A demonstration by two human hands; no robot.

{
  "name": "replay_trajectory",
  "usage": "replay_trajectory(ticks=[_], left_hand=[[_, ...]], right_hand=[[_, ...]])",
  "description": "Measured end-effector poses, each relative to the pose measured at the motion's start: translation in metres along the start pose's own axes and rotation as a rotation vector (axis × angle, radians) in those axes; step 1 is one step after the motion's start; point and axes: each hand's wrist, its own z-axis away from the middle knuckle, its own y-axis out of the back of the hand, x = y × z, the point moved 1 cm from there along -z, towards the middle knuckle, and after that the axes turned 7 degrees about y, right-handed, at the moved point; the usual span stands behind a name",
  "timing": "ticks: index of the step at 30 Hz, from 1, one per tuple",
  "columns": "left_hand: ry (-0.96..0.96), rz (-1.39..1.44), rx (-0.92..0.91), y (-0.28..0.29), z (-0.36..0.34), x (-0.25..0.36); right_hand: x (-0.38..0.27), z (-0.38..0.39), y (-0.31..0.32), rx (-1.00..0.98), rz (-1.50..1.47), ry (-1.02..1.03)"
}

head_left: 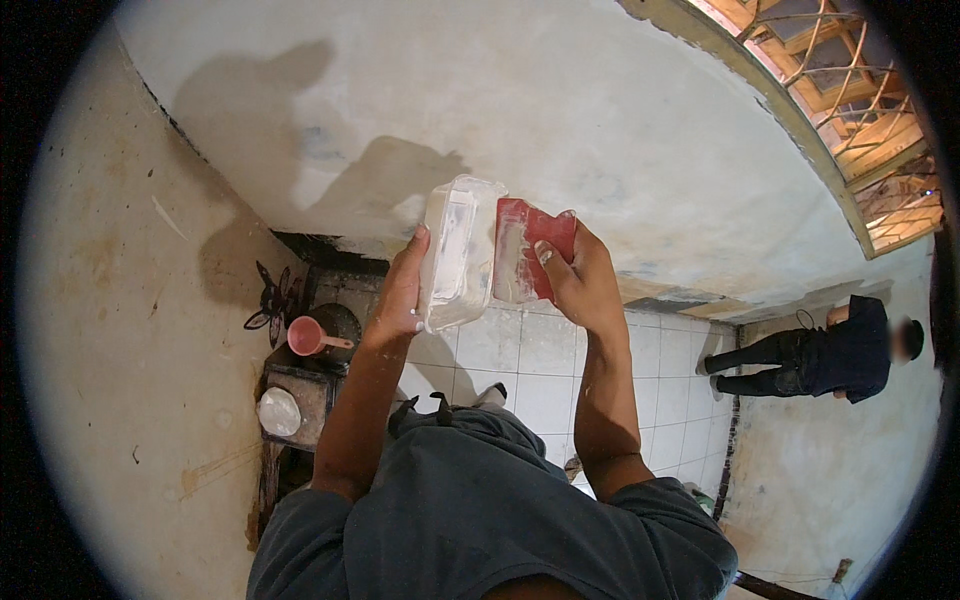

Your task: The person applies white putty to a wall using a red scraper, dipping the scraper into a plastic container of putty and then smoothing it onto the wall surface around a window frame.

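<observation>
My left hand [405,285] is closed around the side of a clear plastic container [462,255], which is tilted and has white paste in it. Just right of its rim, my right hand [580,270] grips a red putty scraper [535,245] between thumb and fingers. Whitish paste smears the scraper's left part, and white residue marks my right thumb. Both hands are raised in front of me, near the plastered wall [520,90].
At the left, a pink dipper [308,337] and a white bag-like bundle [279,412] rest by a dark stand [310,395]. White tiles [490,345] cover the floor. Another person [820,350] stands at the far right. A barred window opening [850,90] is at upper right.
</observation>
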Motion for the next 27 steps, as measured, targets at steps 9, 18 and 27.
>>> replay_trajectory(ticks=[9,18,27], left_hand=[[0.051,0.051,-0.032,-0.007,-0.01,-0.005],[0.032,0.039,-0.097,-0.008,-0.009,0.0],[0.025,0.058,-0.098,-0.004,-0.017,-0.003]], right_hand=[[0.012,0.005,-0.013,-0.023,-0.037,0.023],[-0.01,-0.001,-0.005,0.047,0.087,0.025],[0.016,0.009,-0.022,0.05,0.008,0.058]])
